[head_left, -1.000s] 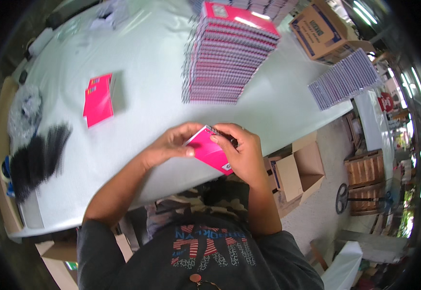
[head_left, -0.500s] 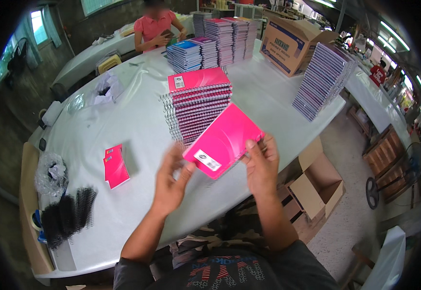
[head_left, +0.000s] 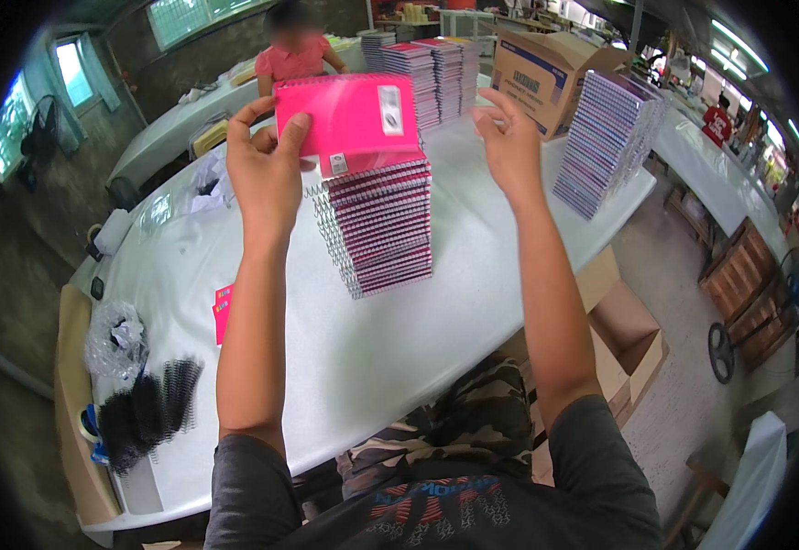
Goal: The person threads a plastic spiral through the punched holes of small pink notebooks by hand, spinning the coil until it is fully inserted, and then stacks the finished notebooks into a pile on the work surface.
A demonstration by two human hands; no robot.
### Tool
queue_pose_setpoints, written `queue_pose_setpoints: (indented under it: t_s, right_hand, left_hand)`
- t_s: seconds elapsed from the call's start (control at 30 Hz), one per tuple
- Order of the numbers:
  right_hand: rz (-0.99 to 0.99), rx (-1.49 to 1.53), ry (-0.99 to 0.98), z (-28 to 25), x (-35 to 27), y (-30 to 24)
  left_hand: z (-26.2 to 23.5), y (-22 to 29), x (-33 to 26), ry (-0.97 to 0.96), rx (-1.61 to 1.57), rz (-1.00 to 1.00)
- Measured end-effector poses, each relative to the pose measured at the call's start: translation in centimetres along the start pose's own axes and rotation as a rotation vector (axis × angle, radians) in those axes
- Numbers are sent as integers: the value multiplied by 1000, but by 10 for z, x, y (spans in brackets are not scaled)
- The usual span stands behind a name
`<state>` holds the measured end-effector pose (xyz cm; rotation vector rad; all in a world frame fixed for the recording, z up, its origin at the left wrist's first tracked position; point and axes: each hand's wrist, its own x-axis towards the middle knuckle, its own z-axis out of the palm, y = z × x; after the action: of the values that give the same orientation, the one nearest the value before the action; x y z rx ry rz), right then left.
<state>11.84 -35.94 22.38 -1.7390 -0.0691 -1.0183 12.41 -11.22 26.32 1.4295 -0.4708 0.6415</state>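
Observation:
My left hand (head_left: 271, 170) grips a pink spiral notebook (head_left: 349, 115) by its left side, thumb on the cover. The notebook is raised over the top of a tall stack of spiral notebooks (head_left: 381, 225), whose coil edges face me; whether it touches the stack I cannot tell. To the right of the stack, my right hand (head_left: 512, 137) is in the air with fingers apart and nothing in it. Beyond my left forearm lie small pink notebooks (head_left: 224, 307), partly hidden by that arm.
A tall notebook stack (head_left: 608, 142) stands at the table's right, near an open cardboard box (head_left: 537, 82). More notebook stacks (head_left: 425, 78) are at the back. Black coils (head_left: 147, 412) and a clear plastic bag (head_left: 115, 339) lie at left. Another person (head_left: 294, 55) works across the table.
The pink notebook has gone from both hands in front of the stack to my left hand above it, and it is turned round. My right hand has let go and moved up.

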Motion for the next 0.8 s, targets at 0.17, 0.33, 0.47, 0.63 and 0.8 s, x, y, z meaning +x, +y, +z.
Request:
queue_pose_setpoints:
  t_s: [0.17,0.33,0.47,0.63,0.8]
  right_hand:
    - [-36,102,2,80,-30,51]
    - [-40,149,116,97,-62,33]
    - [49,287,201,97,-67,27]
    - [-29,331,248,93,-63,33]
    - [-56,223,238,61,-86,47]
  left_hand:
    - [-2,-90,7,-6,702,9]
    - [10,-86,-27,32,598,-67]
    - [12,-94,-33,111,507,66]
    - [10,-104,-34,123,400,94]
    - [-70,-104,-50,175,545,165]
